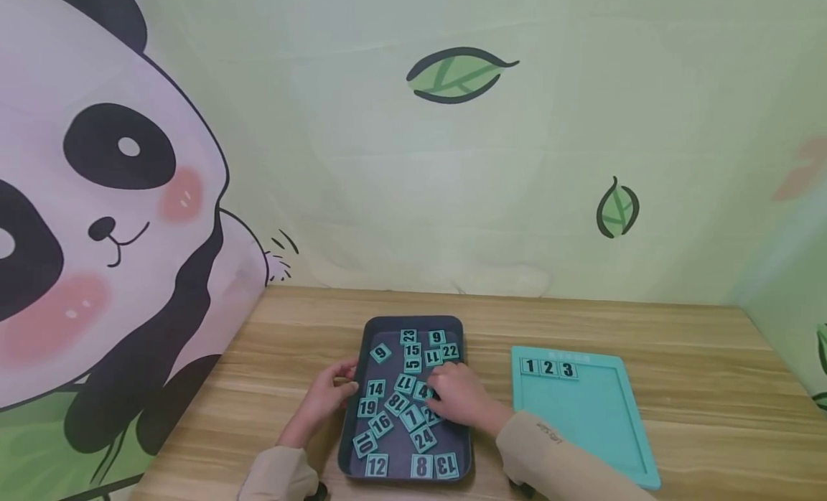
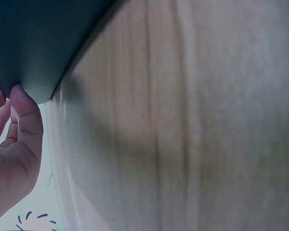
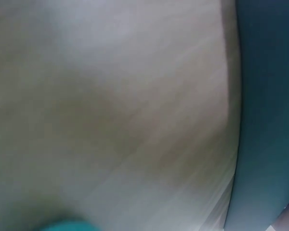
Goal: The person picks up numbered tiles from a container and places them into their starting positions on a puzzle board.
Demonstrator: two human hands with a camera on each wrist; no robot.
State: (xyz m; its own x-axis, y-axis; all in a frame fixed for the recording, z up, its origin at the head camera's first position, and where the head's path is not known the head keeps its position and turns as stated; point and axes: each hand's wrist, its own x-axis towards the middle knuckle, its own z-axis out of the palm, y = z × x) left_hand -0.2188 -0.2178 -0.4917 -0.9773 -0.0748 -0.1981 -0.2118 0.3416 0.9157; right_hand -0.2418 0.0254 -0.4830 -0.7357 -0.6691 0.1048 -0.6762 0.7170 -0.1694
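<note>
A dark tray (image 1: 349, 422) holds several loose teal tiles printed with black numbers. My left hand (image 1: 324, 397) is at the tray's left side, and in the left wrist view its thumb (image 2: 26, 108) and fingers pinch the tray's edge. Reaching in from the right, my right hand (image 1: 461, 395) has its thumb and index finger at the right side of the number 4 tile (image 1: 422, 391), pinching it. The hand partly covers a tile below it. In the right wrist view, only a sliver of skin shows beyond the tray wall (image 3: 267, 115).
Right of the tray lies a turquoise board (image 1: 581, 422) with a raised rim. Tiles 1 (image 1: 530, 366), 2 (image 1: 548, 367) and 3 (image 1: 568, 370) sit in a row at its top left. Both stand on a wooden table (image 1: 291, 343) before a panda-printed backdrop (image 1: 362, 199).
</note>
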